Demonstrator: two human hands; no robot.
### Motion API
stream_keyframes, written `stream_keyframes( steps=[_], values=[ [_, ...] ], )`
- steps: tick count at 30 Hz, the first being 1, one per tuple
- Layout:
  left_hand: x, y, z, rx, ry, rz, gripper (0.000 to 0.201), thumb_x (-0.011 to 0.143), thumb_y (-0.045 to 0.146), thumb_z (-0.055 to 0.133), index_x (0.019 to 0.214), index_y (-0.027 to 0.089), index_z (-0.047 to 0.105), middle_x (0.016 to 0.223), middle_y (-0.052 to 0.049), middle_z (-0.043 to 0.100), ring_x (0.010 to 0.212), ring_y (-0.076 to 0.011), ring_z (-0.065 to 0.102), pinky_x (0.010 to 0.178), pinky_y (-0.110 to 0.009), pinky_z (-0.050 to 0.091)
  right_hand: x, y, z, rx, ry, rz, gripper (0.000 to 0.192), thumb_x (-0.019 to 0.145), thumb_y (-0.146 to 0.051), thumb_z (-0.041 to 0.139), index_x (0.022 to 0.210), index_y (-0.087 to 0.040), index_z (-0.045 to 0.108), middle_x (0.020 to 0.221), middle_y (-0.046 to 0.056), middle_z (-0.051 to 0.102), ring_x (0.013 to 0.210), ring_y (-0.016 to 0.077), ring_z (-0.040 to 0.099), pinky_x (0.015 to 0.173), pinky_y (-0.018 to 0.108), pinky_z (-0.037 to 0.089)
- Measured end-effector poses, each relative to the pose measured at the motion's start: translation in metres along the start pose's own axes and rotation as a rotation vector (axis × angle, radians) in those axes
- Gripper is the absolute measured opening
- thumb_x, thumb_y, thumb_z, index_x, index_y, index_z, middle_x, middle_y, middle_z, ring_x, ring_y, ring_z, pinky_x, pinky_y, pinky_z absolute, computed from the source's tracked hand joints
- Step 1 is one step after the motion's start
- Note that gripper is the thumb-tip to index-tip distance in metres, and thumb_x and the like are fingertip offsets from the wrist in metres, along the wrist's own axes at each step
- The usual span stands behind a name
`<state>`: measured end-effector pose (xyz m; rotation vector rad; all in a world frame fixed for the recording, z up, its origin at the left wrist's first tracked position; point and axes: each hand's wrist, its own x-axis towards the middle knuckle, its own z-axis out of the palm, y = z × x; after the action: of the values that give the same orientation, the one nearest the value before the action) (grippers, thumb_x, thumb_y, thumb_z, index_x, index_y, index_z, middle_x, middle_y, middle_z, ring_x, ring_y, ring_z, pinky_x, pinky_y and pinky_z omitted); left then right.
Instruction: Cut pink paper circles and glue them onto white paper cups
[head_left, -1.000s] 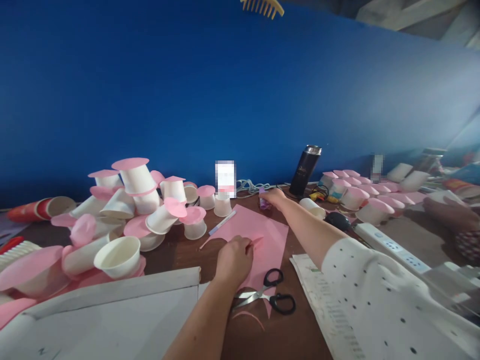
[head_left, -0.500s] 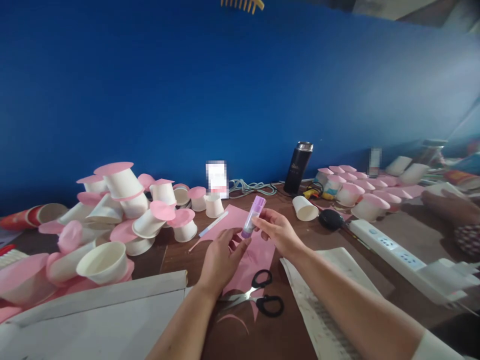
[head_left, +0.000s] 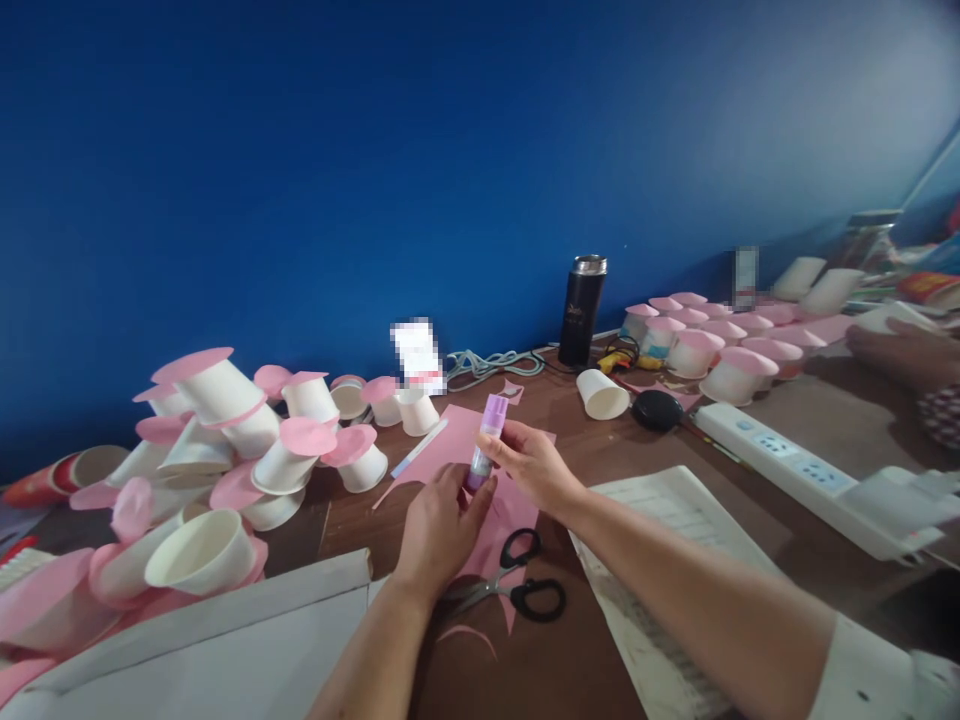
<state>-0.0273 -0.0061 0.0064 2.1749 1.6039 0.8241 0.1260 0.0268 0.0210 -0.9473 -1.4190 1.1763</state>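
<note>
Heap of white paper cups with pink paper discs (head_left: 225, 440) at nine o'clock, most tipped or upended, the one open-mouthed cup (head_left: 201, 551) at the near edge showing nothing inside; single white cup lying on its side (head_left: 602, 394) at one o'clock, mouth turned away, contents not visible; tall black metal flask with silver lid (head_left: 580, 309) upright at twelve, closed; small purple-capped glue stick (head_left: 486, 440) held nearly upright over the pink paper sheet (head_left: 459, 432) at centre, right hand (head_left: 531, 463) pinching its barrel between thumb and fingertips, left hand (head_left: 441, 525) with fingers curled together around the lower end; half a second earlier stick more tilted and left fingers spread loose below it, now closed on it; black-handled scissors (head_left: 517, 585) lying at six, blades partly under the left wrist; pixelated small white card (head_left: 417, 352) unreadable; another person's hand (head_left: 904, 352) at three cut off by the frame.
</note>
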Motion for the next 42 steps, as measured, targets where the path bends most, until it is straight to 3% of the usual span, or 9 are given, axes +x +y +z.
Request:
stream_keyframes(
  steps=[12,19,24,26,29,33,37,40,42],
  values=[
    [-0.003,0.007,-0.006,0.048,0.084,0.085,0.028,0.094,0.041,0.042,0.079,0.02,0.053,0.074,0.0,0.06,0.068,-0.016,0.056,0.061,-0.027,0.035,-0.002,0.004,0.003,0.085,0.086,0.05,0.043,0.083,-0.057,0.057,0.069,-0.017,0.054,0.058,-0.004,0.042,0.053,0.0085,0.034,0.049,0.023,0.025],
    [-0.005,0.007,0.001,0.015,0.12,0.051,0.032,0.092,0.046,0.045,0.082,0.019,0.058,0.074,-0.001,0.06,0.065,-0.0154,0.054,0.059,-0.027,0.034,-0.004,-0.011,0.0,-0.047,-0.027,-0.005,0.038,0.085,-0.054,0.056,0.078,-0.017,0.058,0.068,-0.002,0.049,0.061,0.0102,0.043,0.056,0.022,0.035],
    [-0.005,0.001,-0.001,-0.156,0.135,0.042,0.037,0.091,0.051,0.045,0.09,0.02,0.064,0.08,-0.002,0.063,0.071,-0.0156,0.057,0.066,-0.027,0.04,-0.005,-0.02,-0.007,0.045,-0.021,0.062,0.041,0.086,-0.057,0.053,0.086,-0.016,0.062,0.068,-0.002,0.05,0.059,0.0091,0.044,0.054,0.02,0.037],
    [-0.003,-0.003,-0.006,-0.264,0.246,-0.008,0.04,0.093,0.05,0.039,0.1,0.019,0.063,0.086,-0.004,0.065,0.076,-0.0167,0.06,0.07,-0.028,0.044,-0.005,-0.023,-0.013,0.117,-0.106,0.16,0.045,0.086,-0.058,0.054,0.089,-0.015,0.065,0.067,-0.001,0.051,0.055,0.008,0.044,0.049,0.019,0.035],
    [-0.001,-0.006,-0.014,-0.351,0.352,-0.072,0.046,0.094,0.051,0.034,0.112,0.017,0.06,0.084,-0.005,0.065,0.073,-0.0174,0.06,0.067,-0.029,0.045,-0.006,-0.028,-0.019,0.113,-0.429,0.339,0.047,0.083,-0.057,0.059,0.087,-0.011,0.069,0.065,0.001,0.057,0.053,0.0074,0.047,0.046,0.018,0.033],
    [-0.001,-0.004,-0.019,-0.379,0.263,-0.036,0.043,0.094,0.048,0.035,0.096,0.017,0.064,0.072,-0.003,0.063,0.067,-0.016,0.057,0.065,-0.027,0.044,-0.01,-0.029,-0.017,0.0,-0.685,0.481,0.052,0.078,-0.059,0.063,0.1,-0.013,0.071,0.063,0.001,0.061,0.05,0.0086,0.05,0.045,0.019,0.035],
    [0.0,-0.005,-0.017,-0.38,0.347,-0.122,0.041,0.093,0.048,0.041,0.067,0.019,0.055,0.055,0.002,0.052,0.056,-0.013,0.05,0.059,-0.025,0.039,-0.009,-0.026,-0.015,0.026,-0.62,0.413,0.05,0.08,-0.056,0.064,0.105,-0.013,0.067,0.068,0.003,0.065,0.054,0.0092,0.054,0.047,0.019,0.038],
    [0.003,-0.01,-0.018,-0.298,0.461,-0.213,0.042,0.093,0.049,0.04,0.066,0.02,0.053,0.057,0.001,0.053,0.058,-0.0135,0.05,0.06,-0.026,0.038,-0.007,-0.022,-0.014,0.128,-0.475,0.325,0.044,0.076,-0.047,0.072,0.107,-0.017,0.064,0.08,0.003,0.067,0.059,0.0092,0.056,0.048,0.018,0.04],
    [0.004,-0.012,-0.019,-0.292,0.445,-0.243,0.045,0.094,0.05,0.037,0.066,0.02,0.054,0.056,0.001,0.052,0.057,-0.0139,0.05,0.058,-0.026,0.036,-0.006,-0.019,-0.011,0.205,-0.339,0.284,0.038,0.072,-0.042,0.077,0.097,-0.016,0.064,0.08,0.002,0.066,0.058,0.008,0.054,0.047,0.018,0.039]
  ],
)
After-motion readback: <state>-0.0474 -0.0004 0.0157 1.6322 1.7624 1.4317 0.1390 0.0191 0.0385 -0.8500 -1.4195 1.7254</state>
